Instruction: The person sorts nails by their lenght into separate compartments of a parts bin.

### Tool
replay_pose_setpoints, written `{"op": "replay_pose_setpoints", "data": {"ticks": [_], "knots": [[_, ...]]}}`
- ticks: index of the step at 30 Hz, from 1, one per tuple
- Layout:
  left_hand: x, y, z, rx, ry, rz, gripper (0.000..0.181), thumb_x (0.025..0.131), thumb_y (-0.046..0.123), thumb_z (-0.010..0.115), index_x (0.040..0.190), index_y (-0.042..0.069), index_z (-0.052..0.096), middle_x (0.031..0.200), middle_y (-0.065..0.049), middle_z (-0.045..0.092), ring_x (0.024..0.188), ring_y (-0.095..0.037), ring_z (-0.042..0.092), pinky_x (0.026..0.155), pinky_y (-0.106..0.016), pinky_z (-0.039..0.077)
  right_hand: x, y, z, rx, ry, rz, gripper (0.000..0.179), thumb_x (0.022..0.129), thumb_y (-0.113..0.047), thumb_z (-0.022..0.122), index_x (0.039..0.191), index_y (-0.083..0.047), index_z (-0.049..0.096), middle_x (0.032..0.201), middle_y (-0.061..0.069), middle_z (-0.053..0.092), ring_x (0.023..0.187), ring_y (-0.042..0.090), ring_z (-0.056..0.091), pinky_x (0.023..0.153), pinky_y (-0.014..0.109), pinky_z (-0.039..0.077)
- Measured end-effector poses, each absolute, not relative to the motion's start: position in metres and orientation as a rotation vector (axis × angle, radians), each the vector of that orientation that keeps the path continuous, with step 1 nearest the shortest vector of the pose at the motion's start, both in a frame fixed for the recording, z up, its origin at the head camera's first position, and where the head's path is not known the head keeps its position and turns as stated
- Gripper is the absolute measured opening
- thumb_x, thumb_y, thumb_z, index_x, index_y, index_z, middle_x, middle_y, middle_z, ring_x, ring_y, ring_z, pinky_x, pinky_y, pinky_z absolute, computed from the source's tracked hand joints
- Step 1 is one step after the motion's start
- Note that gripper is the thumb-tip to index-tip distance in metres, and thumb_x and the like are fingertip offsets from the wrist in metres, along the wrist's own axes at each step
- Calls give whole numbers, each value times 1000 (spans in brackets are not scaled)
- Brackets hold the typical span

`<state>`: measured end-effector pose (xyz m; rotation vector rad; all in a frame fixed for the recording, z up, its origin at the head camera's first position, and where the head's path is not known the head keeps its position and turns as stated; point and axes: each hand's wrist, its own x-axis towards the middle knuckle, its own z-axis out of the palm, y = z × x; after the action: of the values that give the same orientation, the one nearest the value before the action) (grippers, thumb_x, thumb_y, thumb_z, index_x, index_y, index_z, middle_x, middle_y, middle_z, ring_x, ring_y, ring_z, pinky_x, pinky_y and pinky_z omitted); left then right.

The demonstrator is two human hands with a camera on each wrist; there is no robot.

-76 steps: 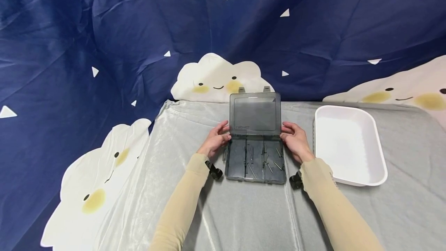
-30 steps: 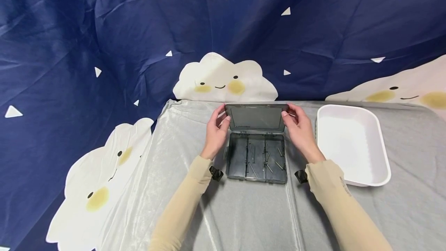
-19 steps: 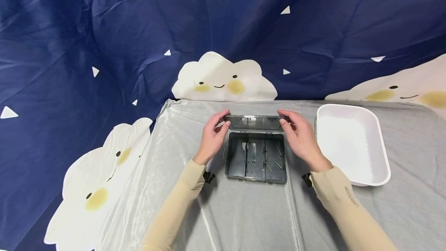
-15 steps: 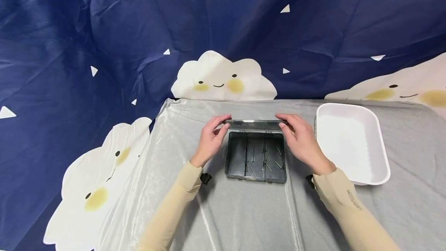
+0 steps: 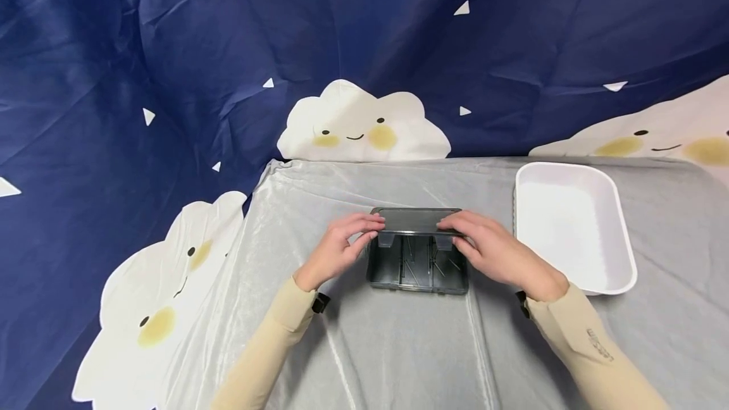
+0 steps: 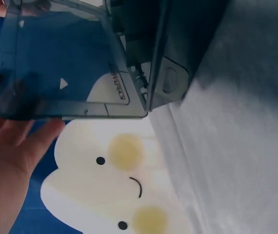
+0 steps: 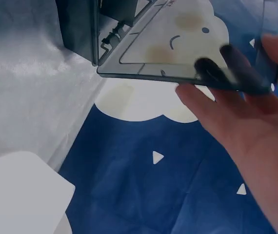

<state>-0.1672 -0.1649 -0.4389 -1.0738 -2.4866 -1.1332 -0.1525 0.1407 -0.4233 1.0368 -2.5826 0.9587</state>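
A smoky grey see-through plastic storage box (image 5: 418, 288) lies on the grey cloth, its hinged lid (image 5: 412, 220) tilted forward and partly over the base. Two tabs hang from the lid's front edge. Inside, several thin metal pins or screws (image 5: 411, 274) lie among dividers; some are hidden under the lid. My left hand (image 5: 338, 247) pinches the lid's left end, fingers above and thumb below. At the right end, my right hand (image 5: 492, 247) holds it the same way. Both wrist views show the lid (image 6: 56, 63) between thumb and fingers.
To the right of the box stands a white plastic tub (image 5: 575, 226), close to my right forearm. Grey velvety cloth (image 5: 410, 353) covers the table. Behind it hangs a dark blue curtain (image 5: 398, 30) with clouds and white triangles.
The lid has swung from standing upright at the back, down and forward over the base. Both hands moved from the box's sides to the lid's ends and came forward with it.
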Motion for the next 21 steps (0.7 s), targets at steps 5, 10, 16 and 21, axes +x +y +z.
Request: {"op": "replay_pose_setpoints", "data": {"ticks": [5,10,16,21], "knots": [[-160,-166,-441,-1181,-2529,-1039,21,94,6,61,113,3,69,123,-10,65,118,-21,60,107,-30,49,-145,142,-424,1086,-2633,877,30,86,2,64,115,-5,65,115,8,66,108,25,62,92,45,54],[-152,-168,-448,-1287,-2542,-993,23,93,4,62,114,2,68,123,-13,65,121,-27,59,109,-32,48,-137,144,-427,1115,-2678,836,29,83,2,67,111,-5,68,118,11,66,109,30,63,92,48,54],[-145,-169,-455,-1332,-2573,-886,25,93,3,61,117,-1,67,126,-16,62,123,-28,57,109,-34,48,-131,142,-433,1108,-2724,775,28,81,1,70,108,-5,69,120,12,66,111,32,62,91,50,55],[-137,-171,-460,-1339,-2660,-742,28,93,6,61,121,2,65,133,-14,58,128,-25,53,110,-35,47,-122,137,-447,1097,-2709,684,28,79,2,72,106,-4,70,122,15,64,111,34,62,88,49,56]]}}
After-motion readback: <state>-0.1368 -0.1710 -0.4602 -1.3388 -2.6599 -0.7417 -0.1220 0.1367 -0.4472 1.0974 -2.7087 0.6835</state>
